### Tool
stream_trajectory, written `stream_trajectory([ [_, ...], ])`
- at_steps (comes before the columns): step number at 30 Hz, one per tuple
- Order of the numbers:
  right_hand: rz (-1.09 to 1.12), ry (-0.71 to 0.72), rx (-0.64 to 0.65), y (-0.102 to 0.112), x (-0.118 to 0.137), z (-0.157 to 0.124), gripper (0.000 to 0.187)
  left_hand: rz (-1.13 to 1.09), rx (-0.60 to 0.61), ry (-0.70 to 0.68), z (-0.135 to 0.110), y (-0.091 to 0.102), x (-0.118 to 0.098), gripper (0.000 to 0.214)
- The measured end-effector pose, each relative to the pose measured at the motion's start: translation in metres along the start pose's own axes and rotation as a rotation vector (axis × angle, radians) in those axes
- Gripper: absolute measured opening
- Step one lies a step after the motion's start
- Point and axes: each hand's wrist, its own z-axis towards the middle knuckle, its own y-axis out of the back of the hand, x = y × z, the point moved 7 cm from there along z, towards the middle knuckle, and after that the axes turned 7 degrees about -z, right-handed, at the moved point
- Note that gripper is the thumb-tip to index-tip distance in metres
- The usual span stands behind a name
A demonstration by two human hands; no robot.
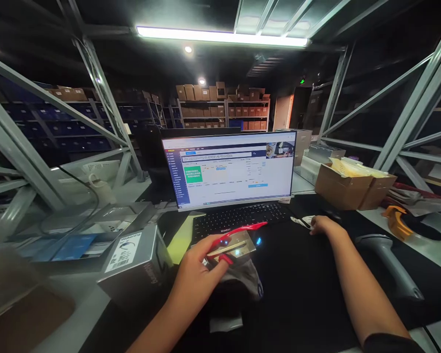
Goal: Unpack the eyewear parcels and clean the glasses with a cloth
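My left hand [202, 267] is closed on a small clear plastic bag [248, 240] with a red strip along its top edge. Something pale and thin shows inside, and glints lie on the plastic. Below it, a crumpled grey translucent bag [246, 277] rests on the black mat. At the right end of the black keyboard [242, 218], my right hand [321, 224] has its fingers curled down at a small white object [300, 221]. Its exact kind is unclear, and the fingertips are partly hidden.
A lit monitor [228, 171] stands behind the keyboard. A grey box [135, 264] sits at left, a barcode scanner [391, 264] and an orange tape dispenser [397, 220] at right. Cardboard boxes [338, 186] holding yellowish packets stand further back. Metal rack posts [106, 93] flank the desk.
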Motion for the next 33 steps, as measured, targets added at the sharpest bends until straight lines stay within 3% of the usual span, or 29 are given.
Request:
stream_trajectory([
  [5,-0.021,-0.009,0.097,-0.028,-0.02,0.018,0.03,-0.019,0.008,0.01,0.0,-0.001,0.003,0.03],
  [11,0.02,-0.007,0.098,-0.026,-0.038,0.019,0.025,-0.037,0.042,0.029,-0.001,-0.006,0.005,0.028],
  [18,0.086,-0.201,-0.155,0.034,-0.06,-0.002,0.029,-0.024,0.02,0.025,0.001,-0.003,0.01,0.027],
  [22,0.242,-0.248,-0.335,0.076,-0.054,-0.026,0.038,-0.043,-0.003,0.031,0.0,-0.002,0.011,0.027],
  [25,0.457,-0.142,-0.442,0.101,-0.017,-0.047,0.046,-0.06,-0.031,0.029,-0.001,-0.001,0.01,0.029],
  [27,0.636,0.005,-0.449,0.107,0.029,-0.065,0.05,-0.08,-0.074,0.021,-0.002,0.002,0.009,0.029],
  [30,0.892,0.274,-0.364,0.096,0.119,-0.109,0.052,-0.194,-0.169,0.03,-0.004,0.007,0.012,0.03],
  [33,1.072,0.453,-0.267,0.072,0.197,-0.171,0.057,-0.253,-0.284,-0.013,-0.008,0.012,0.015,0.044],
])
